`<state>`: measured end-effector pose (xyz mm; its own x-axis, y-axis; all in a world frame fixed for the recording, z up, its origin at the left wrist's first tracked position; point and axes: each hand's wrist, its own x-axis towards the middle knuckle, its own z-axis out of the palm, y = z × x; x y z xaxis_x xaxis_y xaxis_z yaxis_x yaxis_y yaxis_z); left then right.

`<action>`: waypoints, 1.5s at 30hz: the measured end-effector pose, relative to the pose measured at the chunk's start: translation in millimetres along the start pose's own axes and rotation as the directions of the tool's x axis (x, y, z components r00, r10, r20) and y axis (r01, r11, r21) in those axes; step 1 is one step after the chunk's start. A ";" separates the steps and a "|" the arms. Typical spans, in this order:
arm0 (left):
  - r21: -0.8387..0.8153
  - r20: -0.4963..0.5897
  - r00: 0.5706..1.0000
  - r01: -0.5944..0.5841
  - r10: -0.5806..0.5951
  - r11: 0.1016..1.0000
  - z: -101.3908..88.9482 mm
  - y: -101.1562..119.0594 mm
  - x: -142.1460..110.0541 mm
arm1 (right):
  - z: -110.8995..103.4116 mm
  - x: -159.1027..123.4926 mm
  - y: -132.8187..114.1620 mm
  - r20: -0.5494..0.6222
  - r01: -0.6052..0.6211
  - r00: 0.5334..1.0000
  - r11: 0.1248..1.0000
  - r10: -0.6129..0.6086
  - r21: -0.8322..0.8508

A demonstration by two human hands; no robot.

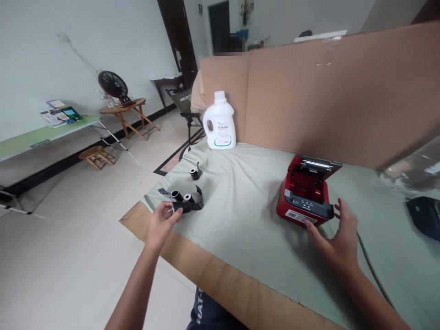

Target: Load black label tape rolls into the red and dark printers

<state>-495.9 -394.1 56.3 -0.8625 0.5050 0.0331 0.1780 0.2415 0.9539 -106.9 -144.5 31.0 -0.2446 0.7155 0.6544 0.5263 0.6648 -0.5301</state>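
My left hand is closed, thumb and fingers pinching a black roll low over the cloth near the table's left edge. Just beyond it are a black roll with a white core, a dark hollow tube and a loose curl of black strip. Another small black roll stands farther back. On the right, my right hand grips the front right corner of a red label printer, thumb at its front, fingers at its side. The printer's lid is raised, showing the inside compartment.
A white detergent jug stands before a cardboard screen at the back. Green cloth covers the wooden table. A dark tray-like object, clear plastic and a cable lie right. Someone sits behind the screen.
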 end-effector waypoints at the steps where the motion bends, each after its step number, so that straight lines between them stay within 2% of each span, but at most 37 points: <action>1: -0.233 -0.009 0.999 0.031 -0.034 0.972 10.7 4.4 -6.9 | -3.5 1.4 -9.5 -0.030 0.103 0.994 0.994 -0.103 -0.022; 3: -0.607 0.038 0.996 0.088 -0.082 0.790 38.4 18.9 -26.0 | -8.3 4.4 -35.0 0.042 0.250 0.967 0.967 -0.252 0.058; 4: -0.721 0.081 0.991 0.130 -0.104 0.681 54.8 28.0 -38.1 | -8.9 5.5 -49.8 0.131 0.258 0.951 0.954 -0.279 0.152; 6: -0.843 0.197 0.966 0.255 -0.169 0.474 89.7 46.6 -66.3 | -5.5 5.7 -79.3 0.347 0.131 0.902 0.927 -0.259 0.352; 8: -0.867 0.340 0.908 0.403 -0.245 0.292 123.0 61.9 -96.9 | 2.5 3.1 -102.9 0.492 -0.051 0.842 0.875 -0.221 0.481; 10: -0.838 0.461 0.841 0.517 -0.283 0.172 150.7 71.1 -125.4 | 11.1 -1.6 -116.6 0.557 -0.191 0.806 0.804 -0.200 0.564; 13: -0.781 0.566 0.775 0.613 -0.281 0.117 179.1 74.7 -155.0 | 17.3 -9.2 -120.1 0.574 -0.355 0.813 0.699 -0.097 0.620; 14: -0.774 0.577 0.774 0.620 -0.262 0.128 185.4 74.1 -160.5 | 16.7 -10.8 -118.3 0.570 -0.399 0.821 0.669 -0.045 0.627; 16: -0.782 0.555 0.804 0.592 -0.216 0.194 193.9 71.4 -165.9 | 11.9 -10.8 -112.7 0.554 -0.465 0.831 0.616 0.056 0.636; 20: -0.788 0.428 0.890 0.452 -0.156 0.418 198.5 62.6 -163.6 | -6.6 6.2 -99.1 0.537 -0.520 0.829 0.568 0.155 0.638; 22: -0.760 0.402 0.911 0.388 -0.092 0.522 195.4 59.2 -158.8 | -17.7 21.5 -91.7 0.584 -0.554 0.795 0.589 0.164 0.588; 24: -0.698 0.406 0.914 0.331 -0.031 0.635 190.1 59.3 -151.3 | -28.0 38.3 -83.5 0.675 -0.606 0.721 0.616 0.157 0.504; 26: -0.568 0.486 0.874 0.290 0.030 0.770 186.0 63.9 -141.7 | -35.4 54.9 -74.0 0.752 -0.640 0.644 0.637 0.141 0.429; 28: -0.429 0.605 0.792 0.244 0.076 0.869 186.8 72.0 -131.8 | -38.2 70.9 -62.7 0.792 -0.635 0.598 0.676 0.125 0.373; 29: -0.381 0.659 0.746 0.227 0.091 0.896 189.8 76.5 -127.4 | -37.7 78.7 -56.1 0.790 -0.609 0.601 0.709 0.119 0.357; 30: -0.352 0.698 0.710 0.224 0.095 0.909 194.7 80.7 -123.8 | -36.2 86.4 -49.0 0.773 -0.561 0.624 0.753 0.112 0.344; 33: -0.322 0.758 0.649 0.290 0.061 0.901 216.8 89.0 -118.9 | -26.7 109.0 -27.0 0.674 -0.330 0.732 0.917 0.099 0.223; 35: -0.307 0.794 0.607 0.364 0.026 0.880 233.2 90.4 -120.0 | -18.9 121.8 -15.5 0.647 -0.186 0.754 0.982 0.116 0.041; 39: -0.276 0.849 0.527 0.480 -0.022 0.833 258.0 88.4 -127.2 | -3.5 136.5 -7.1 0.715 0.044 0.679 0.962 0.169 -0.269; 41: -0.268 0.861 0.507 0.501 -0.028 0.823 265.8 87.5 -130.2 | 4.6 139.0 -7.8 0.730 0.109 0.658 0.936 0.186 -0.336; 45: -0.260 0.871 0.490 0.520 -0.035 0.814 276.6 88.6 -131.4 | 22.1 142.6 -10.6 0.742 0.152 0.636 0.909 0.210 -0.388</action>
<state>-235.8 -209.8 54.0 -0.0161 0.9607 -0.2772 -0.4270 0.2441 0.8707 -165.4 -44.8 118.0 -0.6496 0.7543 -0.0956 0.7570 0.6300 -0.1731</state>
